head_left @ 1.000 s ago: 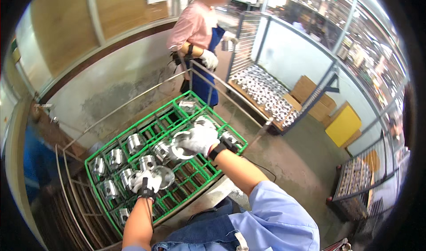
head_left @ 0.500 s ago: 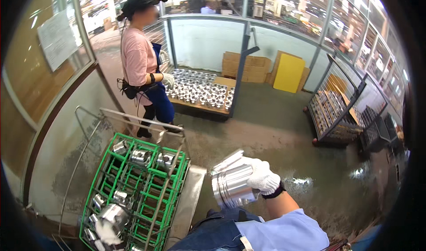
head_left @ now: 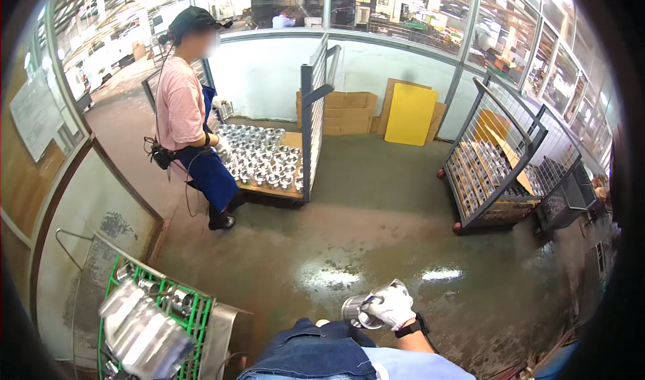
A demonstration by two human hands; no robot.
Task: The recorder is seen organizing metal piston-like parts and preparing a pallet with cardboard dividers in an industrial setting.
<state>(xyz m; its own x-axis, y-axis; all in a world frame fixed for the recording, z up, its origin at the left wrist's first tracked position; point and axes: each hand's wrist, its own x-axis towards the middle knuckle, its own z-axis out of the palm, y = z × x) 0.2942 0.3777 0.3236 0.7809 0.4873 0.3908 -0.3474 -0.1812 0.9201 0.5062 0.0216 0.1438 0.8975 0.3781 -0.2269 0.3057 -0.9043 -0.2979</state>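
Note:
Low in the middle, my right hand (head_left: 391,309), in a white knit glove with a dark band at the wrist, is closed on a shiny metal piston (head_left: 354,311). Another bright metal edge shows just above its fingers, perhaps a second piston. At the lower left, large motion-blurred silver pistons (head_left: 138,326) loom over a green wire rack (head_left: 201,313). My left hand does not show; those blurred parts may hide it. Smaller pistons (head_left: 180,301) sit in the rack's compartments.
A co-worker in a pink shirt and blue apron (head_left: 218,178) stands beside a cart of pistons (head_left: 269,158). Another loaded wire-sided cart (head_left: 494,178) stands at right. A yellow board (head_left: 411,114) and cardboard (head_left: 349,113) lean on the far wall. The floor (head_left: 282,252) looks wet.
The view has swung right, so the rack sits farther left and lower. My right hand with the piston is lower. The gloved left hand seen at the rack no longer shows; blurred pistons loom there.

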